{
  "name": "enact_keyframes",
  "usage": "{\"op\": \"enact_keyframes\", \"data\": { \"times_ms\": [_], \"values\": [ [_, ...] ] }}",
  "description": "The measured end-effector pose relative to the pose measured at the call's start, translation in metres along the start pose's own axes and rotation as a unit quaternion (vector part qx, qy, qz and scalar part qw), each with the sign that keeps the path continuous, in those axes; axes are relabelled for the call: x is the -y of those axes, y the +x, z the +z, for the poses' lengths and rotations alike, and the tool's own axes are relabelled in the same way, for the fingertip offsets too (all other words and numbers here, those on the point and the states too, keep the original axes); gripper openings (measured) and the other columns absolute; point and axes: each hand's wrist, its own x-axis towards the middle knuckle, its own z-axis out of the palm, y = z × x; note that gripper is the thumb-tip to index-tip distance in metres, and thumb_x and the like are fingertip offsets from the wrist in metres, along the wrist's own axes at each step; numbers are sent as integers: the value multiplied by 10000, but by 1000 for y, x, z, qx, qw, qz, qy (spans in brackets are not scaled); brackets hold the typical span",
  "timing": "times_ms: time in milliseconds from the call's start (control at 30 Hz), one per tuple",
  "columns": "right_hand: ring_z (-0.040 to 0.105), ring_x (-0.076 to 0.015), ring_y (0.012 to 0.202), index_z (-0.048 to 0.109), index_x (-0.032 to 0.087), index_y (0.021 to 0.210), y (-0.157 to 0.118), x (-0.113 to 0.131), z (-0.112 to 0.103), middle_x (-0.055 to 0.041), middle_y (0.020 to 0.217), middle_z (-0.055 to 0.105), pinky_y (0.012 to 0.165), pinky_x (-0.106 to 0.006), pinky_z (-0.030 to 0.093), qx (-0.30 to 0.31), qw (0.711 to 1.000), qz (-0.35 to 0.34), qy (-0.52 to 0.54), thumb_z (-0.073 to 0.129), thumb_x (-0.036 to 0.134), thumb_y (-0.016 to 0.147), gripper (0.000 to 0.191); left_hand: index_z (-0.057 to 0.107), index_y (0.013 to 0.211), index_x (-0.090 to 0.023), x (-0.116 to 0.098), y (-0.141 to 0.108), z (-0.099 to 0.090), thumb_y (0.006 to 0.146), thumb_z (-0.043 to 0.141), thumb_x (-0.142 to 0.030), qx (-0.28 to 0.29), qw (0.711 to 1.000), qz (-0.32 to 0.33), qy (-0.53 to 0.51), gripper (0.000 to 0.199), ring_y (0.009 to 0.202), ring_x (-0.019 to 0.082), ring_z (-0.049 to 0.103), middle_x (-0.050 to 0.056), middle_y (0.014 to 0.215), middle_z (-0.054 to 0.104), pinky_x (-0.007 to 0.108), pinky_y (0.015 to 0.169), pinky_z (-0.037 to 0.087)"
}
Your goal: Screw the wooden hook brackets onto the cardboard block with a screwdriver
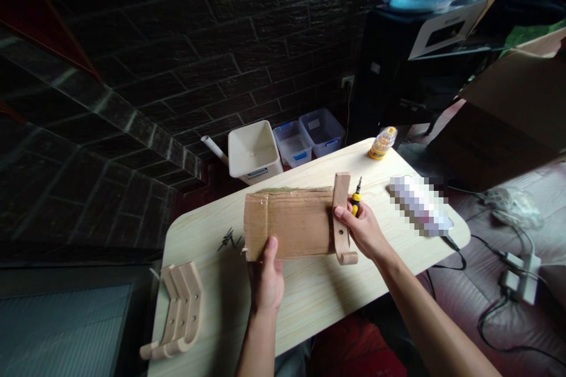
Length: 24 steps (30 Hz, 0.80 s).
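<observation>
My left hand [267, 280] grips a piece of brown cardboard [296, 224] by its lower left edge, thumb on top. At the cardboard's right end lies a wooden hook [341, 188] with a curled lower end and a screw hole. My right hand [365, 227] pinches this hook with the thumb on its face. The same hand also holds a yellow and black screwdriver [356, 200], its bit pointing up and away. Several dark screws [228, 238] lie on the table left of the cardboard. More wooden hooks [181, 306] rest side by side at the table's left end.
The pale wooden table [309, 321] has a clear plastic bottle-shaped case [382, 142] at its far right corner and a blurred white object [420, 205] with a cable. Beyond stand a cream bin [254, 150] and clear tubs [322, 129]. A power strip [522, 277] lies at right.
</observation>
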Motion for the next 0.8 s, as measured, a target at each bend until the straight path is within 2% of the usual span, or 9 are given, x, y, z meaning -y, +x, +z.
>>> {"op": "enact_keyframes", "data": {
  "times_ms": [467, 600, 700, 800],
  "values": [
    [395, -105, 637, 403, 237, 758, 1, 0, 0, 64, 734, 445, 581, -249, 345, -10, 1000, -4, 2, 892, 492, 770, 552, 663, 1355, -307, 3, 1, 2, 768, 883, -426, 3, 1000, -14, 0, 638, 1171, 267, 726, 59, 1223, 777, 393, 993, 603],
    [445, -120, 652, 450, 237, 744, 0, 4, 1, 54, 722, 497, 601, -257, 387, -9, 1000, 1, 20, 918, 494, 735, 534, 668, 1351, -300, 4, 0, 4, 772, 879, -439, 3, 1000, -21, -1, 632, 1163, 253, 725, 49, 1211, 781, 374, 1001, 592],
    [594, -184, 804, 543, 245, 773, 0, 12, 2, -6, 848, 658, 703, -301, 481, -3, 999, 3, 47, 851, 611, 773, 478, 698, 1307, -279, 4, 1, 4, 777, 869, -468, -12, 999, -42, -15, 589, 1145, 237, 724, 51, 1218, 779, 333, 941, 598],
    [668, -264, 1066, 581, 254, 749, 2, 19, 2, -65, 1099, 761, 826, -366, 527, 2, 997, 2, 76, 729, 734, 826, 508, 722, 1261, -264, 4, 2, 5, 800, 854, -469, -17, 998, -49, -28, 521, 1154, 232, 717, 58, 1234, 774, 295, 870, 594]
  ]
}}
